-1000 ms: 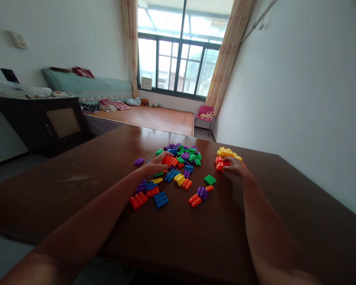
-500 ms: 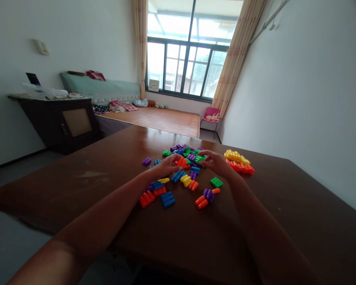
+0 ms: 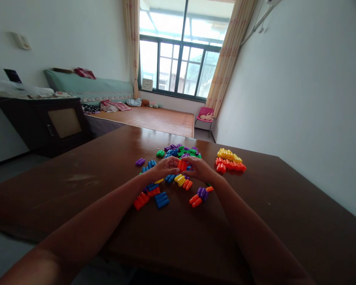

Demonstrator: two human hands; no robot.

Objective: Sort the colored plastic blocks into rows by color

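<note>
Over the middle of the table, my left hand and my right hand come together around an orange toy block made of joined tubes. Fingers of both hands are closed on it from either side. Behind them spreads a pile of green, purple and blue blocks. Closer to me lie a yellow block, a blue block and a purple block joined with orange ones. More orange blocks are beside my left forearm. My hands hide part of the pile.
Rows of yellow blocks and orange blocks sit at the right on the brown table. Past its far edge are a low bed, a pink chair and a dark cabinet.
My right hand has moved left from the green blocks to the orange block in my left hand, and now both hands hold it. The view has shifted slightly to the right.
</note>
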